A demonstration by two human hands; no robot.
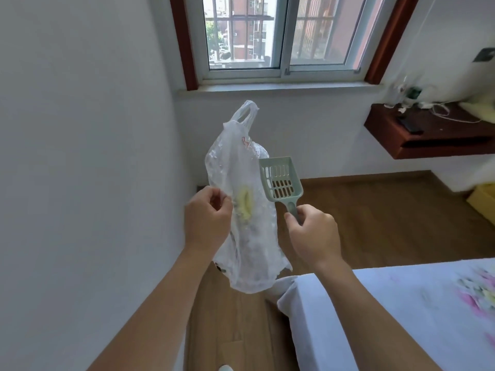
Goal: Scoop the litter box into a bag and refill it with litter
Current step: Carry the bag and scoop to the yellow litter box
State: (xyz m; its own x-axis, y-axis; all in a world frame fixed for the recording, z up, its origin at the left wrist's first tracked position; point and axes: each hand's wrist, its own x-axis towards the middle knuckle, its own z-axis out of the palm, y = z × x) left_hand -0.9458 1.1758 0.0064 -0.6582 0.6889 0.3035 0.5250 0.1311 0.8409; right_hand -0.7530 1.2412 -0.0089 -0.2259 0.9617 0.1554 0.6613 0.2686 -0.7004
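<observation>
A crumpled clear plastic bag [242, 199] with loop handles hangs in mid-air in front of me, a yellowish patch showing through its middle. My left hand [207, 216] pinches the bag's left edge. My right hand [312, 234] grips the handle of a pale green slotted litter scoop [280, 180], whose empty head points up beside the bag's right side. No litter box or litter supply is in view.
A white wall runs along the left, with a window [281, 36] ahead. A bed with a white sheet [388, 311] fills the lower right. A dark wooden shelf [428, 132] with cables juts from the right wall. The wooden floor [375, 218] forms a narrow strip between wall and bed.
</observation>
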